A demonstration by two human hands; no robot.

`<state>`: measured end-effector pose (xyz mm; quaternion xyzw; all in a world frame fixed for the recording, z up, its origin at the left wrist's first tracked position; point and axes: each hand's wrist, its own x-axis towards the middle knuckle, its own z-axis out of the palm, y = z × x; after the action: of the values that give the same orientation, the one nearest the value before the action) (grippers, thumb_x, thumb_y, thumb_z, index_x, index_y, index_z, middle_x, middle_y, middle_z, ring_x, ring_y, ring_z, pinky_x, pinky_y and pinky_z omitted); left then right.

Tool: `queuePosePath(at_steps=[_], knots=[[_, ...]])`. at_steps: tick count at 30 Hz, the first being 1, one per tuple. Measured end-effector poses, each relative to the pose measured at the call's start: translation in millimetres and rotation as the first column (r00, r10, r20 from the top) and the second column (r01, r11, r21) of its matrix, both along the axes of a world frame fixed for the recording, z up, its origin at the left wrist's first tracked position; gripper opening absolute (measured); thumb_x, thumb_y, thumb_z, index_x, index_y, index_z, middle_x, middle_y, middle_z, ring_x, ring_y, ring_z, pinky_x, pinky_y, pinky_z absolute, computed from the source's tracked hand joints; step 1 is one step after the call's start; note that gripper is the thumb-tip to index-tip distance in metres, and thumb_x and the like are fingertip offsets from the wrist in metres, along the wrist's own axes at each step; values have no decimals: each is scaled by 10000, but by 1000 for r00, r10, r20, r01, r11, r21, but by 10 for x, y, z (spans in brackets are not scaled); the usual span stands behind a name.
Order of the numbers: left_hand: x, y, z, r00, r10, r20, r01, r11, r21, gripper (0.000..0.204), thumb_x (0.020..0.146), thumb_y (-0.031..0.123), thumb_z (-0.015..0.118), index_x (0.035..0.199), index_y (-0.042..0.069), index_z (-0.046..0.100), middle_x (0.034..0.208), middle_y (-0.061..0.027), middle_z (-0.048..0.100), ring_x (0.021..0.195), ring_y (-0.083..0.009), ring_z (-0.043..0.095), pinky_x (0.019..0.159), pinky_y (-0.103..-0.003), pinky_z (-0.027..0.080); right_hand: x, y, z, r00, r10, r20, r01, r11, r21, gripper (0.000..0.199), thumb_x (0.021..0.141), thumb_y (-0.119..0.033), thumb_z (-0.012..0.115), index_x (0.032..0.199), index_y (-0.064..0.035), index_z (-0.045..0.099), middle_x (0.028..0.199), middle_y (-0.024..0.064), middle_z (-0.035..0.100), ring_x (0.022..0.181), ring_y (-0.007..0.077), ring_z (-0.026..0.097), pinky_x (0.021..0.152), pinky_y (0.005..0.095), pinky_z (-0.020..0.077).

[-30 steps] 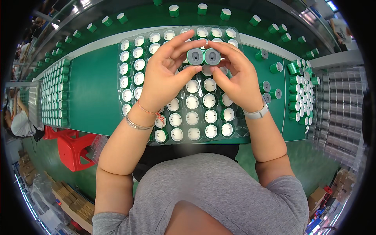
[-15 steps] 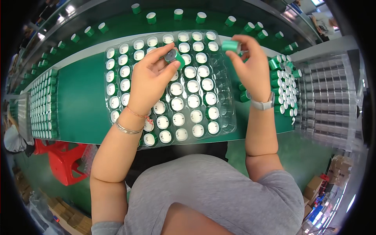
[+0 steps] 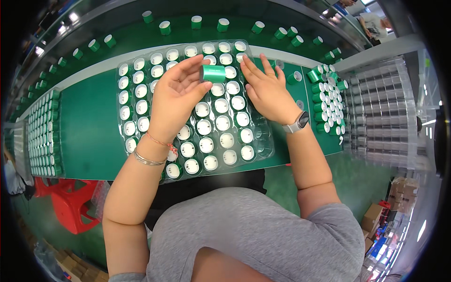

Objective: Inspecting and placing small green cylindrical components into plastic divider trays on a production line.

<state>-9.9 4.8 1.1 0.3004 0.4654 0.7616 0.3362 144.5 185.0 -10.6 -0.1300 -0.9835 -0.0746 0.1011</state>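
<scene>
While the left fingers (image 3: 189,64) pinch a green cylinder (image 3: 213,75) bearing pale print (image 3: 216,70), the right fingers (image 3: 252,71) spread over a tray (image 3: 266,142).

1. Left hand (image 3: 181,91): half-curled in a pinch grip, thumb (image 3: 202,90) opposing the fingers, palm turned inward to the right.
2. Left wrist (image 3: 153,149): close to straight, in line with the forearm.
3. Left forearm (image 3: 134,188): angles up and to the right from a bent left elbow (image 3: 123,222); upper arm (image 3: 129,249) low at lower left.
4. Right hand (image 3: 270,96): palm down, back showing, fingers extended and spread, pointing forward and left. Relaxed, not gripping.
5. Right forearm (image 3: 310,162): leans inward, up and left from the right elbow (image 3: 314,187).
6. Hands just apart, at similar height in view. Torso (image 3: 221,221) below, between both arms.
</scene>
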Motion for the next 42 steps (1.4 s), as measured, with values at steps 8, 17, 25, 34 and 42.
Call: queuePosePath(at_steps=[8, 17, 25, 34, 42], knots=[[168, -8, -47, 989, -151, -4, 151, 989, -8, 538, 818, -116, 651, 1327, -34, 497, 1309, -165, 567, 1238, -246, 556, 1028, -337, 490, 54, -558, 197, 898, -241, -367, -367, 49, -929, 445, 958, -96, 598, 1360, 25, 450, 1223, 105, 571, 1065, 145, 579, 885, 282, 485], [163, -7, -40, 897, -57, -439, -12, 988, -152, 592, 810, 50, 719, 1365, 45, 514, 1351, -139, 564, 1294, -248, 512, 1110, -366, 379, 187, -169, 199, 921, -305, -243, 100, 786, -610, 377, 789, -49, 722, 1150, -16, 617, 993, 109, 614, 852, 230, 609, 742, 330, 479], [148, -14, -31, 868, -29, -496, -79, 977, -197, 412, 862, 39, 648, 1267, 45, 581, 1250, -121, 605, 1196, -238, 576, 1055, -368, 432, 218, -212, 186, 992, -124, 16, 125, 983, -132, 410, 839, -174, 642, 1227, -47, 606, 1299, 75, 529, 1148, 276, 501, 909, 446, 410], [-23, 52, 280, 979, -42, -200, -29, 940, -339, 461, 881, 22, 627, 1323, -7, 497, 1278, -126, 553, 1206, -196, 517, 1004, -340, 441, 263, 146, 442, 998, -37, -58, 22, 968, -249, 485, 918, -271, 550, 1317, 4, 523, 1416, 159, 463, 1322, 353, 409, 1063, 497, 344], [-1112, 1097, -9, 312, -128, -941, -538, 793, -286, 627, 768, 159, 745, 1345, 66, 515, 1262, -154, 597, 1128, -287, 598, 923, -384, 497, -266, 2034, 203, 928, -356, -108, 282, 863, -419, 572, 821, -257, 698, 1295, 7, 517, 1236, 246, 565, 1097, 398, 583, 938, 415, 485]])
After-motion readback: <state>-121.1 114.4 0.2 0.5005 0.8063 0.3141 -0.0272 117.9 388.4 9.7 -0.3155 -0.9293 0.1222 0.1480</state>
